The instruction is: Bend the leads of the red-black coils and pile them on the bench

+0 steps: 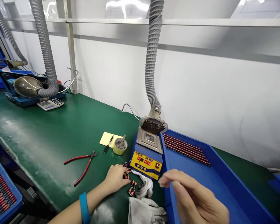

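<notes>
My left hand (115,179), with a blue band on the wrist, rests on the green table (49,137) and its fingers are closed on small red and black components (126,170). More of these parts (132,188) lie beside it on a white cloth (144,199). My right hand (196,199) hovers blurred over the near edge of the blue tray (224,183), fingers together and stretched forward, and nothing shows in them. A blue and yellow solder pot (147,152) with red digits stands just beyond both hands.
Rows of red components (185,149) line the tray's far side. Red-handled pliers (82,165), a pen on a yellow note (108,139) and a small tape-ringed pot (120,145) lie to the left. Grey extraction hoses (152,62) hang down. A calculator (50,104) sits far left.
</notes>
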### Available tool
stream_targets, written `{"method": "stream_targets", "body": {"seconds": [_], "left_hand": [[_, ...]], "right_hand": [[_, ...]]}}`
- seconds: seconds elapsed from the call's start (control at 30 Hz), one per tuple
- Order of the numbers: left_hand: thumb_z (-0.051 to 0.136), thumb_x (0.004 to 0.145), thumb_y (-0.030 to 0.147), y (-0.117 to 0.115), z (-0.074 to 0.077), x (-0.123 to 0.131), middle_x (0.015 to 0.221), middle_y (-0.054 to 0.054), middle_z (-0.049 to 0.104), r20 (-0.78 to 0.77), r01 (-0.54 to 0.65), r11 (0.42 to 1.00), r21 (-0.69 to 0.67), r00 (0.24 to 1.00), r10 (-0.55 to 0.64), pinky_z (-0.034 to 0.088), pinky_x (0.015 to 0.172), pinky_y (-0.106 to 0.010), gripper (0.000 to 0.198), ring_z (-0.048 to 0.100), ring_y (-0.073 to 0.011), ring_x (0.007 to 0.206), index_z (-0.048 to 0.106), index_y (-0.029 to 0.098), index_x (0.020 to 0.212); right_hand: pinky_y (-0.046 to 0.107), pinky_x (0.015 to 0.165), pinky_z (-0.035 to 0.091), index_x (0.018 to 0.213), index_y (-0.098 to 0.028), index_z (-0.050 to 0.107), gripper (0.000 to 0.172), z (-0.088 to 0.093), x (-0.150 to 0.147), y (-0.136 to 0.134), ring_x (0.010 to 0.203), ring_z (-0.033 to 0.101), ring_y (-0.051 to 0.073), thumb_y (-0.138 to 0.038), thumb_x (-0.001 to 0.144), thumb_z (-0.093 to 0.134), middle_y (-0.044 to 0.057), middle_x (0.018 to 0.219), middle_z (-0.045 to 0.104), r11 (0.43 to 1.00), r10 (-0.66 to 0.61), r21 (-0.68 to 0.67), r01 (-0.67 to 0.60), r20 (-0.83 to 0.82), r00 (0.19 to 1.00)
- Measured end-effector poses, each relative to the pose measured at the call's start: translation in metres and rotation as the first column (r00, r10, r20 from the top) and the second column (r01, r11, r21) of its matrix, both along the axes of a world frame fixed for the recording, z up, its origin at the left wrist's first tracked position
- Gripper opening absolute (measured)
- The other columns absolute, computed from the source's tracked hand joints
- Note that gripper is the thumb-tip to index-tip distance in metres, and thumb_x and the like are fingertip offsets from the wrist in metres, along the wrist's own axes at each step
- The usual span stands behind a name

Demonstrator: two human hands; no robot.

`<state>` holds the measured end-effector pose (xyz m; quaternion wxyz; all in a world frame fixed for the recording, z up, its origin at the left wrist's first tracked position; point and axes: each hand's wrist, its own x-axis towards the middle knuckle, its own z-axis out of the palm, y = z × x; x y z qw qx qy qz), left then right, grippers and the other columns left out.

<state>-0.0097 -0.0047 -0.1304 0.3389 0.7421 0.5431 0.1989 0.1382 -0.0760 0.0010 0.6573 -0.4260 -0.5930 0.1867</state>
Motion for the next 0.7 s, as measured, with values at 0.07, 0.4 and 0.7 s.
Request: {"method": "stream_targets", "body": {"seconds": [0.07,0.4,0.7], "left_hand": [[0.072,0.080,0.020,0.000,0.025,-0.003,0.088,-0.003,0.070,0.162,0.051,0.999,0.014,0.985,-0.052,0.051,0.078,-0.030,0.011,0.066,-0.0217,0.087,0.070,0.016,0.090],[0.061,0.082,0.007,-0.010,0.125,0.005,0.114,-0.002,0.069,0.527,0.132,0.916,0.379,0.783,-0.331,0.042,0.102,-0.030,0.047,0.057,-0.0217,0.113,0.065,0.031,0.122],[0.072,0.076,0.023,0.003,0.122,0.019,0.112,-0.006,0.074,0.795,0.036,0.999,0.033,0.605,-0.048,0.049,0.098,-0.036,0.030,0.063,-0.0271,0.109,0.076,0.026,0.105]], "right_hand": [[0.028,0.062,0.050,0.075,-0.025,0.075,0.021,-0.004,0.005,0.014,0.062,0.059,0.018,-0.040,0.087,0.065,0.003,0.067,0.066,0.988,0.086,-0.135,-0.080,0.039,0.996],[0.019,0.051,0.052,0.079,-0.017,0.074,0.030,-0.025,0.008,0.047,0.057,0.059,0.010,-0.045,0.072,0.082,0.001,0.070,0.066,0.806,0.222,-0.301,-0.510,-0.644,0.732],[0.018,0.071,0.056,0.089,-0.020,0.076,0.033,-0.025,0.001,0.048,0.078,0.070,0.013,-0.027,0.061,0.092,0.004,0.088,0.076,0.814,0.163,-0.175,-0.553,-0.846,0.507]]}}
